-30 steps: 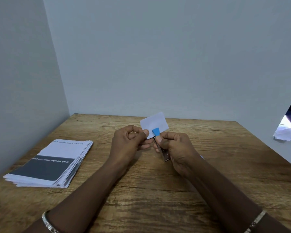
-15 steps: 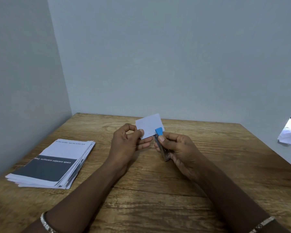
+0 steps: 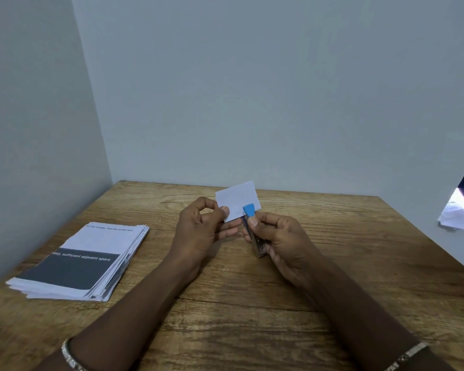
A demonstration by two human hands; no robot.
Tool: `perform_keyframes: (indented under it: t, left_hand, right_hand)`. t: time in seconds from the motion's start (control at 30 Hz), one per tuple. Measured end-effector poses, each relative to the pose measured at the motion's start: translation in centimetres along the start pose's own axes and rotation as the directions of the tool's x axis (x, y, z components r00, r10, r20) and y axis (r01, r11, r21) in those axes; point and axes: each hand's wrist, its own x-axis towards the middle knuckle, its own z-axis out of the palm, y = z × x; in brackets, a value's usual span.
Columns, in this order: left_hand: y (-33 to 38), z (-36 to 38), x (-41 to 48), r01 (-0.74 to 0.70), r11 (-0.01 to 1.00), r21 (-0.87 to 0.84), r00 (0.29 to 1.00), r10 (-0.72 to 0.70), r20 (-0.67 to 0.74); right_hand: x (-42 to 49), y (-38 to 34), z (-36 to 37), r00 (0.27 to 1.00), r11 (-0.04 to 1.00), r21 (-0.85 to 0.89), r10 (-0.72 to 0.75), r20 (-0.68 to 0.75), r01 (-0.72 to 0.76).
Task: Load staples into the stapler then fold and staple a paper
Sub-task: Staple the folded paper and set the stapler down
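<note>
A small folded white paper [image 3: 236,199] is pinched at its lower left corner by my left hand [image 3: 204,231], held upright above the middle of the wooden table [image 3: 252,303]. My right hand [image 3: 281,242] grips a small metal stapler [image 3: 255,236] with a blue tip. The blue tip overlaps the paper's lower right edge. My right thumb rests on the stapler just below the blue tip. A short staple mark seems to show on the paper near the tip.
A stack of printed sheets [image 3: 83,261] with a dark band lies on the table's left side. Grey walls close the left and back. Crumpled white paper [image 3: 458,215] shows past the right wall's edge.
Both hands and the paper have shifted slightly left. The stapler's tip has moved toward the paper's lower right edge. The grips are unchanged.
</note>
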Motion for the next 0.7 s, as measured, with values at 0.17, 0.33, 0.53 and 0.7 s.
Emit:
perform_keyframes:
  t: [0.17, 0.33, 0.53, 0.7]
  left_hand:
    - [-0.01, -0.04, 0.01, -0.005, 1.000, 0.005, 1.000, 0.005, 0.008]
    - [-0.06, -0.04, 0.12, -0.005, 1.000, -0.002, 1.000, 0.005, 0.009]
    - [-0.05, -0.02, 0.06, -0.001, 1.000, -0.023, 1.000, 0.001, 0.015]
    - [0.00, -0.08, 0.05, -0.003, 1.000, -0.009, 1.000, 0.003, 0.019]
  right_hand:
    - [0.11, 0.10, -0.01, 1.000, 1.000, -0.009, 0.003, -0.010, -0.003]
    - [0.13, 0.20, -0.02, 1.000, 1.000, 0.002, 0.001, -0.009, -0.001]
    - [0.03, 0.24, 0.03, 1.000, 1.000, -0.008, 0.000, -0.009, -0.001]
    - [-0.05, 0.24, 0.08, 1.000, 1.000, -0.020, -0.006, -0.022, 0.005]
